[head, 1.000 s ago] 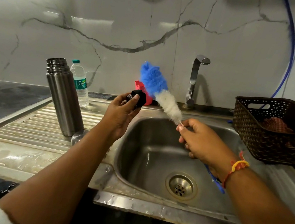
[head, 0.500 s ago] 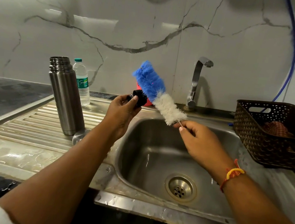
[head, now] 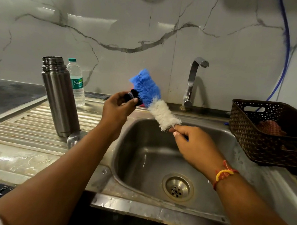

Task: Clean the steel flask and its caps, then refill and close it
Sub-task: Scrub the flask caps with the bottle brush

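Note:
The uncapped steel flask (head: 59, 96) stands upright on the ribbed drainboard (head: 23, 129), left of the sink. A steel outer cap (head: 75, 139) lies beside its base, partly hidden by my left forearm. My left hand (head: 118, 110) grips the small black inner cap (head: 132, 95) above the sink's left rim. My right hand (head: 194, 145) pinches the handle of a bottle brush (head: 155, 101) with blue and white bristles. The blue bristles press against the black cap.
A steel sink basin (head: 146, 159) with a drain (head: 177, 188) lies below the hands. The tap (head: 193, 82) stands behind it, with no water running. A plastic water bottle (head: 77, 83) stands behind the flask. A brown basket (head: 274, 134) sits on the right.
The brush has tilted flatter and its blue end has moved left onto the black cap. My right hand has slid up close to the white bristles.

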A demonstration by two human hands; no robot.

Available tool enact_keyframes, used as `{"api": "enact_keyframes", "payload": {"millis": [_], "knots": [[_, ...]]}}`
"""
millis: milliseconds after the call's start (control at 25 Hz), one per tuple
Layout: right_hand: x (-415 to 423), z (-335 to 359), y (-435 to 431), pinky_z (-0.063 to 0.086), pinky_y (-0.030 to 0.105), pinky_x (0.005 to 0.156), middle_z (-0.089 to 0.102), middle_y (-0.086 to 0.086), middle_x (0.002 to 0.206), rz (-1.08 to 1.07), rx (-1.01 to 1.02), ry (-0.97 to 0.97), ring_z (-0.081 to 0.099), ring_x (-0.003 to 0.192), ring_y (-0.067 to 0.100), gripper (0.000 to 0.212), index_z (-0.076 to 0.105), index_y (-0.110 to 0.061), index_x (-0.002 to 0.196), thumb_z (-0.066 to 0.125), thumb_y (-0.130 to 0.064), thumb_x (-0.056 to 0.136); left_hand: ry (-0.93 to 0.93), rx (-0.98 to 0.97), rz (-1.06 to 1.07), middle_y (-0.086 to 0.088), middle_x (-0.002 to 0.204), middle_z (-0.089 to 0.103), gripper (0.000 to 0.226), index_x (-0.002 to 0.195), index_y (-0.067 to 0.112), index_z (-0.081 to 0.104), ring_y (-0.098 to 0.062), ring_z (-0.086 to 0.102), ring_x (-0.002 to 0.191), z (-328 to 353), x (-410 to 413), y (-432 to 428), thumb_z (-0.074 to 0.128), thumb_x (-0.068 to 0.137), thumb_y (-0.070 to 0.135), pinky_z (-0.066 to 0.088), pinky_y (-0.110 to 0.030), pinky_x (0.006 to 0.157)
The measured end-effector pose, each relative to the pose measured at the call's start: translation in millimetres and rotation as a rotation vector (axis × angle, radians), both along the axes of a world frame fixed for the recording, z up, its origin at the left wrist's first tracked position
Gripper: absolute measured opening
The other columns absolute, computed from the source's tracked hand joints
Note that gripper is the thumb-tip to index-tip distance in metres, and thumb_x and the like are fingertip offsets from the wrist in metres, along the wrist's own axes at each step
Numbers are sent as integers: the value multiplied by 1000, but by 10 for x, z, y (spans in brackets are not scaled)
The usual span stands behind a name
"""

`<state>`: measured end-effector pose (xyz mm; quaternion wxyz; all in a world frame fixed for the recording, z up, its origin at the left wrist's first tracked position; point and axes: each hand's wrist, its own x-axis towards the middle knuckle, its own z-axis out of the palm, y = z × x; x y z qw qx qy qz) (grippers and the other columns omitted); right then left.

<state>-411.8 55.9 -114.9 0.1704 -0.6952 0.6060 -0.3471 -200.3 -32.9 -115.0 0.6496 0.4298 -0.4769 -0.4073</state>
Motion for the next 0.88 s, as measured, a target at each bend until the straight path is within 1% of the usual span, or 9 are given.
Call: {"api": "enact_keyframes", "payload": {"millis": [80,200,320,400,480,560,640,800,880], "knots": [[14,-8,2,44,21,78,68,-3,115,17,13,-9,60,95,10,33,60,-29,133,49,-27,101,13,9,6,-7,110,71,18,107,20,63,-25,70,109,-1,-11,20,71,93,11,59,-37,95],[4,-9,-14,43,20,73,68,-2,113,-2,16,-29,59,92,9,33,59,-29,133,49,-27,101,-66,2,-66,-8,114,72,21,112,18,64,-22,71,109,-5,-98,52,70,93,9,59,-34,93],[-6,-29,-12,43,16,67,68,-4,107,9,36,-30,60,87,6,32,61,-29,131,49,-26,101,27,2,-38,-7,111,72,18,109,18,64,-21,71,107,36,-23,28,69,94,11,58,-37,96],[23,-29,-12,43,17,64,67,-5,100,15,39,-24,59,81,5,31,61,-29,130,49,-26,101,2,0,-38,-6,111,71,18,108,19,64,-22,71,108,17,-36,37,69,94,11,58,-36,96],[27,-20,-31,46,21,70,68,-3,103,-13,19,-27,60,85,9,32,61,-28,130,48,-26,101,-119,-2,-52,-7,117,71,28,117,16,64,-22,69,111,6,-90,45,72,91,11,59,-37,96],[1,-25,-28,49,25,76,69,-1,107,-33,20,-16,61,89,10,32,62,-29,130,49,-26,101,-128,-9,-28,-8,119,70,32,119,16,64,-23,69,112,-1,-75,0,74,90,12,59,-40,97],[3,-37,-8,49,23,73,69,-3,104,-17,29,7,60,85,7,31,61,-31,129,49,-27,101,-63,-15,-2,-8,116,71,26,113,18,65,-24,69,112,-6,-41,-26,75,90,12,57,-43,99],[46,-30,-14,42,19,60,66,-5,94,-32,9,6,56,74,6,33,59,-30,132,47,-28,102,-281,-42,5,-3,121,70,37,124,17,63,-18,67,113,-24,-78,10,76,90,15,56,-42,101],[25,-36,-13,39,17,58,66,-7,92,-14,38,1,57,72,4,31,61,-31,129,48,-28,102,-180,-27,42,-3,118,71,34,122,16,64,-18,68,111,-7,-28,-26,76,89,15,56,-42,101]]}}
